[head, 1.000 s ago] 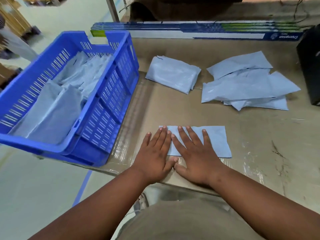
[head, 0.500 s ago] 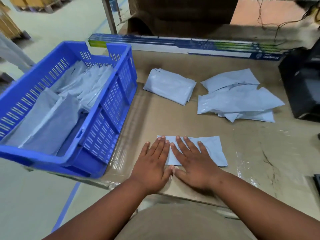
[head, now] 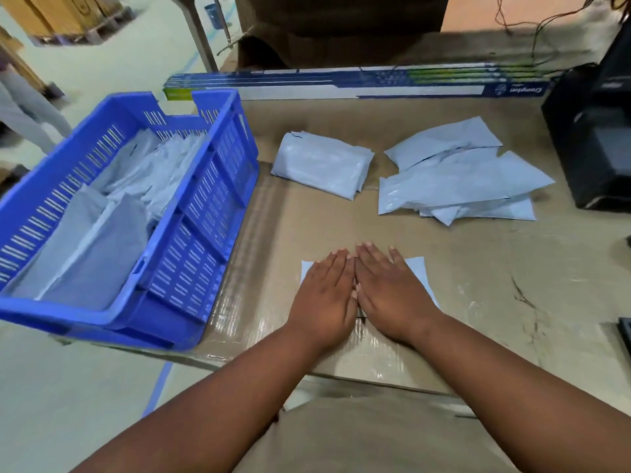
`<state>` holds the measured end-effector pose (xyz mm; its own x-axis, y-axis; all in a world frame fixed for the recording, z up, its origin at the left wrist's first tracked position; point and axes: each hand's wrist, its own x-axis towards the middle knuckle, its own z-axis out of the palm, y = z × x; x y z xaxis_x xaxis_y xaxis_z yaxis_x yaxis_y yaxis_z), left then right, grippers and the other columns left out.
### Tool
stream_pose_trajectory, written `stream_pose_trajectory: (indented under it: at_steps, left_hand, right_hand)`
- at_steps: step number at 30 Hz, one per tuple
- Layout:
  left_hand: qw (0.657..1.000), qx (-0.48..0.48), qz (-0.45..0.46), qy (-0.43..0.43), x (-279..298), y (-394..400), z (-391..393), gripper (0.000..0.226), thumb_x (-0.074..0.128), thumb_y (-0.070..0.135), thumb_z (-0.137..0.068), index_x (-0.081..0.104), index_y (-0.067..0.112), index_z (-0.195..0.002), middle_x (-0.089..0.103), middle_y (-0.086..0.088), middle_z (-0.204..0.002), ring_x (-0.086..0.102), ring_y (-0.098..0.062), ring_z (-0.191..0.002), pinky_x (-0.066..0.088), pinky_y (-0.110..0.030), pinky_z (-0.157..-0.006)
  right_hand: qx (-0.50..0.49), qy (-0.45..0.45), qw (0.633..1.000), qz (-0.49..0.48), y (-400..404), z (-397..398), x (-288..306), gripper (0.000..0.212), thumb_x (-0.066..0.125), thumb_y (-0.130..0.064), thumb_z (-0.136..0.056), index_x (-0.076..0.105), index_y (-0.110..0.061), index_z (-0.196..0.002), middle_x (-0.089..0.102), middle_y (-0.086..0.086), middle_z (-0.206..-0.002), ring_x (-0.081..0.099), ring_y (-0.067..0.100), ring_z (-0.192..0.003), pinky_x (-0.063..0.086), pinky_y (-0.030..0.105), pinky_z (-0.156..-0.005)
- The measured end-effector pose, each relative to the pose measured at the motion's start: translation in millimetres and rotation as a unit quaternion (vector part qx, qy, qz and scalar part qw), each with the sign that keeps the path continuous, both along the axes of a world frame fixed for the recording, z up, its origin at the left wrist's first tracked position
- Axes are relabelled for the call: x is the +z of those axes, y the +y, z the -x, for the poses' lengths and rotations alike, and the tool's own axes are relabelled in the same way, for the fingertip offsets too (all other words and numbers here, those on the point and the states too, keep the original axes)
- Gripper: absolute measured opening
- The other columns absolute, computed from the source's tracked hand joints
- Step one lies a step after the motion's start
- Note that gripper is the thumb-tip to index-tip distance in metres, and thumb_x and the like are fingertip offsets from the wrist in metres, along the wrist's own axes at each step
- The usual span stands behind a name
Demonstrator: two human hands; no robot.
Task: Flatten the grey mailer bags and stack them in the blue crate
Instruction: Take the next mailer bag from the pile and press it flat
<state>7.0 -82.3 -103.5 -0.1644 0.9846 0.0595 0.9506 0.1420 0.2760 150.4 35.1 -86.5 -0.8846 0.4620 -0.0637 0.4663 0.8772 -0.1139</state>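
- Two flat hands cover one grey mailer bag [head: 417, 268] near the front edge of the table [head: 478, 302]; the left hand [head: 324, 291] and right hand [head: 389, 288] lie side by side, fingers straight and touching along their inner edges, palms pressing down; neither hand curls round anything, so the bag is pinned, not grasped.
- Head view, further back: a folded bundle of mailers [head: 322, 169] lies near the blue crate [head: 205, 213], and a loose pile of mailers [head: 461, 182] sits to its right, well apart from the hands; inside the crate, grey bags [head: 102, 240] already lie stacked, some leaning on the walls.
- Handling, as a judgement: the bag looks thin, light and limp, a slick plastic film that probably slides easily on the taped table surface and holds creases poorly; it is unlikely to be fragile.
- Where to take hold: probably at the bare corners showing beside each hand, pinching both short ends so the sheet stays taut and flat on its way to the crate; a one-handed grab at the middle would likely rumple it again.
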Motion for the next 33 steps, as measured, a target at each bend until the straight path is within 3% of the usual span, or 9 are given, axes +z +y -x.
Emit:
stream_pose_trajectory:
  at_steps: [3,9,13,17,21,24,26,28,33]
  left_hand:
    - [0.999,-0.003,-0.001,0.035,-2,-4,8,0.061,0.029,0.040,-0.112,0.035,0.008,-0.163,0.032,-0.012,-0.171,0.026,-0.028,-0.159,0.025,-0.049,-0.127]
    - [0.997,0.043,0.039,0.044,-1,-19,21,0.069,0.021,0.052,-0.109,0.025,0.014,-0.167,0.018,-0.006,-0.176,0.013,-0.022,-0.163,0.017,-0.050,-0.130]
    - [0.990,0.096,0.078,0.069,0,-39,41,0.072,0.011,0.057,-0.108,0.010,0.020,-0.170,0.000,0.001,-0.178,-0.003,-0.016,-0.164,0.003,-0.048,-0.132]
    - [0.981,0.132,0.121,0.072,9,-55,51,0.072,0.005,0.055,-0.107,-0.004,0.021,-0.170,-0.013,0.002,-0.177,-0.015,-0.016,-0.162,-0.003,-0.050,-0.131]
    - [0.986,0.137,0.063,0.067,32,-52,43,0.074,0.014,0.053,-0.105,0.014,0.017,-0.170,0.006,-0.006,-0.178,0.002,-0.025,-0.164,0.006,-0.053,-0.132]
    - [0.995,0.071,0.029,0.064,40,-22,21,0.074,0.029,0.049,-0.101,0.025,0.016,-0.167,0.019,-0.009,-0.175,0.014,-0.030,-0.162,0.016,-0.053,-0.130]
    - [0.998,0.042,0.025,0.029,34,0,4,0.075,0.033,0.047,-0.099,0.024,0.017,-0.168,0.021,-0.008,-0.175,0.017,-0.029,-0.162,0.020,-0.052,-0.129]
    - [0.999,0.023,0.036,-0.009,21,12,-6,0.076,0.036,0.050,-0.102,0.015,0.022,-0.169,0.017,-0.002,-0.176,0.016,-0.024,-0.162,0.018,-0.048,-0.130]
    - [0.999,0.015,0.021,-0.028,6,10,-3,0.070,0.042,0.046,-0.104,0.021,0.027,-0.169,0.023,0.005,-0.174,0.017,-0.015,-0.161,0.015,-0.041,-0.131]
  right_hand:
    - [0.001,-0.012,1.000,-0.012,5,-5,0,0.066,0.024,-0.046,-0.106,0.033,-0.015,-0.164,0.024,0.008,-0.174,0.015,0.025,-0.162,0.011,0.057,-0.130]
    - [-0.061,-0.021,0.998,-0.002,17,-32,-3,0.084,0.013,-0.075,-0.102,0.005,-0.026,-0.170,-0.003,-0.001,-0.178,-0.003,0.023,-0.164,0.002,0.058,-0.129]
    - [-0.103,-0.037,0.994,0.011,34,-59,-6,0.083,-0.001,-0.074,-0.099,-0.007,-0.029,-0.169,-0.015,-0.005,-0.176,-0.014,0.018,-0.163,-0.004,0.058,-0.129]
    - [-0.138,-0.055,0.989,0.016,43,-78,-4,0.086,-0.007,-0.072,-0.097,-0.007,-0.024,-0.169,-0.016,-0.003,-0.176,-0.017,0.017,-0.162,-0.007,0.057,-0.129]
    - [-0.159,0.019,0.987,0.009,40,-83,17,0.083,0.000,-0.065,-0.103,0.010,-0.016,-0.169,0.000,0.004,-0.178,-0.008,0.019,-0.163,-0.006,0.052,-0.131]
    - [-0.050,0.144,0.988,0.033,25,-48,37,0.073,0.021,-0.055,-0.107,0.035,-0.011,-0.163,0.023,0.009,-0.174,0.014,0.022,-0.162,0.002,0.045,-0.132]
    - [0.006,0.169,0.975,0.141,9,-19,43,0.069,0.031,-0.052,-0.110,0.028,-0.012,-0.166,0.014,0.003,-0.176,0.005,0.014,-0.162,-0.001,0.034,-0.131]
    - [0.015,0.144,0.960,0.238,-8,2,37,0.068,0.034,-0.049,-0.113,0.016,-0.015,-0.169,0.001,-0.003,-0.177,-0.006,0.006,-0.161,0.001,0.033,-0.132]
    - [0.007,0.104,0.982,0.156,-15,4,6,0.076,0.014,-0.061,-0.108,0.007,-0.018,-0.170,-0.001,-0.001,-0.178,-0.007,0.010,-0.162,0.009,0.039,-0.132]
